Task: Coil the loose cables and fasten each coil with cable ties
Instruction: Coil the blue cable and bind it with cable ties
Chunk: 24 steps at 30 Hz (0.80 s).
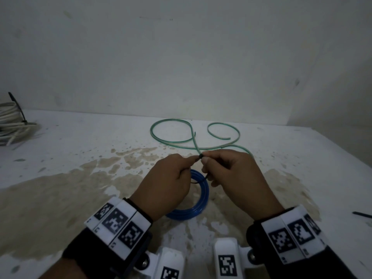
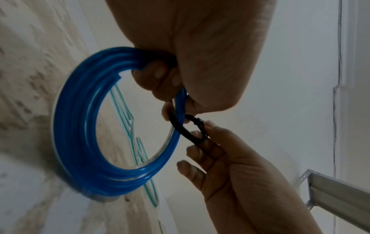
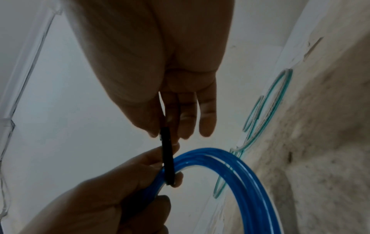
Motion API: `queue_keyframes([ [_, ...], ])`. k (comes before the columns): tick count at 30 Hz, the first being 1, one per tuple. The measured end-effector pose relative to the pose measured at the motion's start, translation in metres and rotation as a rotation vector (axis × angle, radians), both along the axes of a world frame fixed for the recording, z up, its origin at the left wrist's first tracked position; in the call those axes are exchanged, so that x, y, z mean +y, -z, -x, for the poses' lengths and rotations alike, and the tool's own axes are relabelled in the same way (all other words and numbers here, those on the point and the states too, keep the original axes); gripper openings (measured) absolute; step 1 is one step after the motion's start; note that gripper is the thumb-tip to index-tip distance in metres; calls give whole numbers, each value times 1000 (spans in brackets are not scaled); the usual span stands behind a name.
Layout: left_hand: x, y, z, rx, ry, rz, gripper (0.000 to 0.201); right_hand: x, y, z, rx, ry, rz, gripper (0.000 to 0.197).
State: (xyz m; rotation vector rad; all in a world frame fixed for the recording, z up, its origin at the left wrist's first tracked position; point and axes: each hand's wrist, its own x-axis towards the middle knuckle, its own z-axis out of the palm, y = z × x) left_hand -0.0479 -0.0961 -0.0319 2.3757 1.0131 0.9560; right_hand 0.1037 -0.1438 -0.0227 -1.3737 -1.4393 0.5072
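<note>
A coil of blue cable (image 1: pixel 198 200) (image 2: pixel 80 120) (image 3: pixel 246 182) hangs from my left hand (image 1: pixel 171 182), whose fingers curl round its top (image 2: pixel 158 76). A black cable tie (image 2: pixel 186 129) (image 3: pixel 167 158) loops around the blue strands. My left thumb and forefinger also pinch the tie's head (image 1: pixel 200 156). My right hand (image 1: pixel 227 170) (image 2: pixel 216 152) pinches the tie's strap between thumb and fingers (image 3: pixel 170 125). A loose green cable (image 1: pixel 193 137) (image 3: pixel 266 117) lies in open curls on the table behind both hands.
A tied bundle of white cable (image 1: pixel 12 121) sits at the table's far left. A spare black tie (image 1: pixel 361 214) lies at the right edge. The white table (image 1: pixel 80 137) has worn brown patches and meets a white wall at the back. A metal shelf bracket (image 2: pixel 340 194) shows in the left wrist view.
</note>
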Motion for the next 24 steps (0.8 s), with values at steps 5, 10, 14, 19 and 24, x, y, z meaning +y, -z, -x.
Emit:
queue_keyframes([
  [5, -2, -1, -1, -72, -12, 52, 41, -1, -3, 5, 202, -33, 30, 12],
  [10, -4, -1, -1, -157, -56, 148, 28, -2, -3, 6, 234, 24, -80, 8],
  [14, -3, 4, -3, -126, -40, 121, 28, -3, -3, 6, 217, 37, -72, 8],
  [19, -2, 5, -2, -113, -62, 59, 27, -3, -1, 5, 182, 39, -40, 10],
  [24, 0, 5, -3, -55, -62, 32, 31, -2, 1, 2, 154, 13, -23, 7],
])
